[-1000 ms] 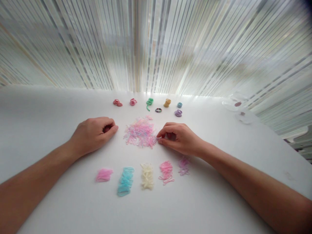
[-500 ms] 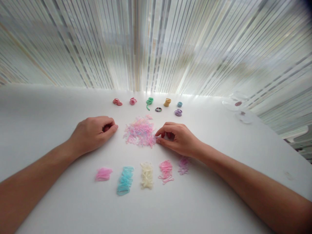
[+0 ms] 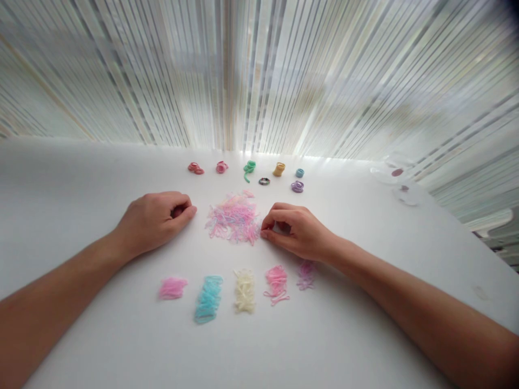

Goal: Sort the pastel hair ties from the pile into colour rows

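A loose heap of pink, lilac and pale rubber bands (image 3: 233, 219) lies mid-table. To its left my left hand (image 3: 162, 221) rests on the white table with curled fingers; whether anything is inside cannot be seen. My right hand (image 3: 295, 229) is at the heap's right edge, thumb and forefinger pinched together; anything between the tips is too small to make out. Nearer to me lie separate piles of bands: bright pink (image 3: 173, 288), turquoise (image 3: 208, 299), cream (image 3: 244, 292), rose pink (image 3: 277, 283) and lilac (image 3: 306, 275), the last close to my right wrist.
Along the back sit coiled bundles, among them red (image 3: 195, 168), green (image 3: 249, 168), yellow (image 3: 279, 169) and purple (image 3: 297, 186), plus a dark beaded ring (image 3: 264, 181). Clear round pieces (image 3: 405, 194) lie at the back right. A striped string curtain (image 3: 243, 75) hangs behind the table.
My right thumb and forefinger have closed into a tighter pinch and drawn back slightly to the right from the heap. My left hand has stayed in place.
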Available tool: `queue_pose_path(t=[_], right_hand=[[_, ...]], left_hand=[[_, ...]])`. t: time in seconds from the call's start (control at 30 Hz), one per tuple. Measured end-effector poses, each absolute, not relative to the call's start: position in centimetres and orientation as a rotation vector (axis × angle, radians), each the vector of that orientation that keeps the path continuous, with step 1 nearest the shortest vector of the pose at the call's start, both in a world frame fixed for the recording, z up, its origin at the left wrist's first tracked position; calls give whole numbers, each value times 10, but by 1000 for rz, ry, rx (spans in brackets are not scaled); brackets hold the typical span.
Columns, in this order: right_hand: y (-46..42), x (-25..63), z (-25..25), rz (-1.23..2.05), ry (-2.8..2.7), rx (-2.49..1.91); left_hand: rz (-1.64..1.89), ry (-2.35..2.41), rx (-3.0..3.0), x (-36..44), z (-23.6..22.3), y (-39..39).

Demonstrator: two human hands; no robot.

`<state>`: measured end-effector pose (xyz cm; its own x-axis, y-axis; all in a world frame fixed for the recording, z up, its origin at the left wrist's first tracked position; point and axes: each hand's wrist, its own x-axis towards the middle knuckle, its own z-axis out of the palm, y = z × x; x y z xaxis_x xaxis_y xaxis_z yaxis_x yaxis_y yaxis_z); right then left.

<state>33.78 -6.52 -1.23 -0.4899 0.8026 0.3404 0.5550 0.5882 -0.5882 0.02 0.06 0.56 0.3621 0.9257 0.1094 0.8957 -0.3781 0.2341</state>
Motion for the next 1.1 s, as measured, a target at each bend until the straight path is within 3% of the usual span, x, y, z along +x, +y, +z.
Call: queue_pose_path(t=[1.1], right_hand=[[-65,339,-10,666,-2190,-1102]], left_hand=[[338,1677,2506,1,4,1]])
